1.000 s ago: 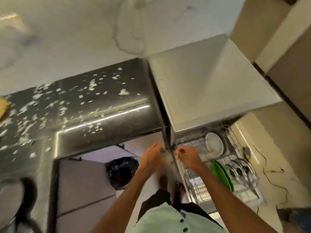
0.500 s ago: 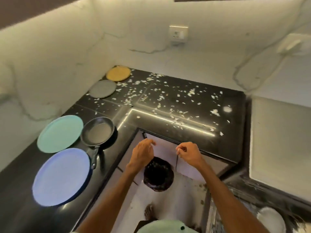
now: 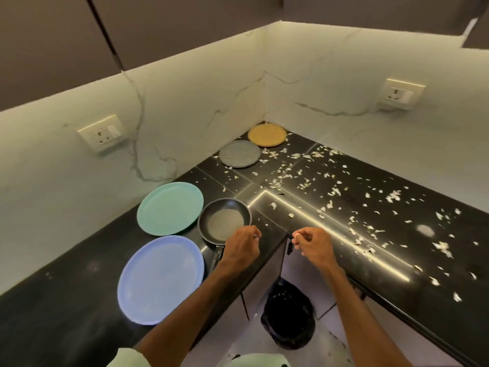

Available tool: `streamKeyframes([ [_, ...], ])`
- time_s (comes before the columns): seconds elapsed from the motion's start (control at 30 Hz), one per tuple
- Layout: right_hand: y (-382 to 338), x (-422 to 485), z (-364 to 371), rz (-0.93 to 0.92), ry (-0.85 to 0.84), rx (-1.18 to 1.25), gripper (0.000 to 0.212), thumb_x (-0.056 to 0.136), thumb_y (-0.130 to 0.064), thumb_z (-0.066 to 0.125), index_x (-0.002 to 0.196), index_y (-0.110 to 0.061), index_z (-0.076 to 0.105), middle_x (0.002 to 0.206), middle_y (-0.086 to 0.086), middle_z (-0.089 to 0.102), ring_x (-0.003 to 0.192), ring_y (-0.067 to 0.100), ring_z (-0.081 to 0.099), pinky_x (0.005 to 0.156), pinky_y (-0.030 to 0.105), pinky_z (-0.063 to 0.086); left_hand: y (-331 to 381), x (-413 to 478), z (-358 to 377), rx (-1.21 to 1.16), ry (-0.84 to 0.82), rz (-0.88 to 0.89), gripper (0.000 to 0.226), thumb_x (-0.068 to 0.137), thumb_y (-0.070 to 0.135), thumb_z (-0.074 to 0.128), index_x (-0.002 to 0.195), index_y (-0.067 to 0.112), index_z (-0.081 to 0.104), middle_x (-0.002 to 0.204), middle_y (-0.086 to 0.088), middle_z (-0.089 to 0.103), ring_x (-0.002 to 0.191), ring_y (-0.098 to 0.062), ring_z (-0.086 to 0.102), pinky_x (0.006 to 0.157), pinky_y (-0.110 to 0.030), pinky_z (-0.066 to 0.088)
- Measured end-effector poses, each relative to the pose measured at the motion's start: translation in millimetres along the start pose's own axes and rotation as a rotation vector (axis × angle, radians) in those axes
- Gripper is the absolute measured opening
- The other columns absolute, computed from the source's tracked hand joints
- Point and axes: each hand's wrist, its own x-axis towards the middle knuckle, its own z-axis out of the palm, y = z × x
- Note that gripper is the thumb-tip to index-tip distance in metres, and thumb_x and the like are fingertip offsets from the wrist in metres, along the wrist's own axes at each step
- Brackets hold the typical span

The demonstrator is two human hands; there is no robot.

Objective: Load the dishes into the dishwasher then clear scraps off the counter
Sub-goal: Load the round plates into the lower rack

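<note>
On the black L-shaped counter (image 3: pixel 79 313) lie a blue plate (image 3: pixel 158 280), a teal plate (image 3: pixel 169 207), a small black frying pan (image 3: pixel 221 221), a grey plate (image 3: pixel 239 153) and a yellow plate (image 3: pixel 266 135) in the corner. White scraps (image 3: pixel 357 207) are scattered over the right run of the counter. My left hand (image 3: pixel 242 249) hovers over the pan's handle with fingers loosely curled, holding nothing. My right hand (image 3: pixel 313 245) hangs at the counter's inner corner, fingers loosely curled and empty. The dishwasher is out of view.
A black bin bag (image 3: pixel 288 319) stands on the floor below the inner corner. Wall sockets (image 3: pixel 102 133) (image 3: pixel 399 94) sit on the marble backsplash. Dark cabinets hang above.
My view has swung left and up from the dishwasher rack to the counter corner. Both hands came up from the rack, empty, to counter height near the pan.
</note>
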Motion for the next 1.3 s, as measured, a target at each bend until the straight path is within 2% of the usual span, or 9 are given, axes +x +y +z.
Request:
streamKeyframes([
  [0.17,-7.7,15.8,30.3,-0.006,-0.045,0.013,0.013,0.089,-0.020,0.073,0.076,-0.023,0.076,0.068,-0.005,0.075,0.065,0.013,0.075,0.067,0.035,0.062,-24.3,6.3,-7.6,-0.019,0.026,-0.051,0.020,0.095,0.018,0.055,0.108,0.017,0.070,0.105,-0.003,0.073,0.096,-0.018,0.066,0.074,-0.020,0.039],
  [0.47,-4.9,62.2,32.8,-0.048,-0.191,-0.083,0.018,0.083,-0.039,0.080,0.077,-0.023,0.075,0.068,-0.005,0.075,0.064,0.012,0.072,0.072,0.047,0.063,-17.0,19.4,0.0,-0.047,0.031,-0.186,0.023,0.093,0.011,0.055,0.110,0.012,0.070,0.108,-0.008,0.072,0.102,-0.024,0.066,0.084,-0.031,0.051],
  [0.6,-3.8,90.7,30.6,-0.074,-0.274,-0.140,0.014,0.082,-0.040,0.078,0.080,-0.027,0.075,0.073,-0.005,0.074,0.074,0.014,0.073,0.073,0.047,0.063,-13.4,22.9,5.1,-0.020,0.052,-0.276,0.024,0.094,0.011,0.055,0.112,0.010,0.071,0.108,-0.009,0.072,0.102,-0.023,0.066,0.082,-0.026,0.046],
  [0.73,-15.7,100.4,18.0,-0.094,-0.285,-0.158,0.004,0.086,-0.028,0.077,0.084,-0.026,0.074,0.074,-0.006,0.073,0.074,0.012,0.071,0.077,0.041,0.063,-4.1,30.1,13.3,-0.019,0.067,-0.346,0.025,0.091,0.010,0.056,0.110,0.012,0.071,0.106,-0.009,0.072,0.100,-0.024,0.066,0.086,-0.034,0.054],
  [0.87,-13.8,119.1,10.9,-0.116,-0.295,-0.188,0.009,0.087,-0.025,0.077,0.093,-0.019,0.074,0.082,-0.007,0.071,0.076,0.004,0.066,0.068,0.014,0.049,3.4,55.7,25.3,-0.011,0.079,-0.372,0.025,0.091,0.010,0.054,0.109,0.015,0.070,0.106,-0.007,0.072,0.101,-0.024,0.066,0.088,-0.039,0.055],
  [1.0,-16.5,145.7,8.8,-0.102,-0.296,-0.198,0.009,0.086,-0.025,0.077,0.092,-0.023,0.071,0.085,-0.006,0.070,0.079,0.007,0.066,0.079,0.024,0.053,8.9,97.4,32.4,-0.003,0.045,-0.371,0.025,0.089,0.011,0.054,0.106,0.018,0.071,0.104,-0.004,0.072,0.097,-0.022,0.066,0.079,-0.030,0.048],
  [1.13,-23.4,176.1,10.1,-0.128,-0.259,-0.209,0.012,0.086,-0.022,0.077,0.096,-0.019,0.071,0.086,-0.005,0.069,0.080,0.011,0.065,0.078,0.024,0.052,-2.1,151.7,41.4,-0.209,0.020,-0.563,0.015,0.084,0.022,0.059,0.089,0.020,0.073,0.092,-0.001,0.074,0.087,-0.020,0.069,0.085,-0.041,0.058],
  [1.2,-24.8,191.5,12.7,-0.144,-0.267,-0.243,0.012,0.088,-0.021,0.076,0.098,-0.017,0.071,0.088,-0.004,0.068,0.081,0.010,0.064,0.078,0.022,0.050,-19.5,180.8,53.8,-0.269,0.031,-0.653,0.019,0.081,0.025,0.058,0.080,0.013,0.072,0.082,-0.005,0.074,0.080,-0.024,0.071,0.080,-0.045,0.060],
  [1.3,-26.1,215.8,20.8,-0.164,-0.249,-0.251,0.014,0.090,-0.020,0.073,0.102,-0.014,0.072,0.094,-0.001,0.071,0.084,0.010,0.064,0.084,0.025,0.053,-38.3,220.2,63.1,-0.342,0.022,-0.714,0.018,0.078,0.016,0.057,0.076,0.006,0.072,0.075,-0.009,0.073,0.073,-0.025,0.073,0.072,-0.045,0.063],
])
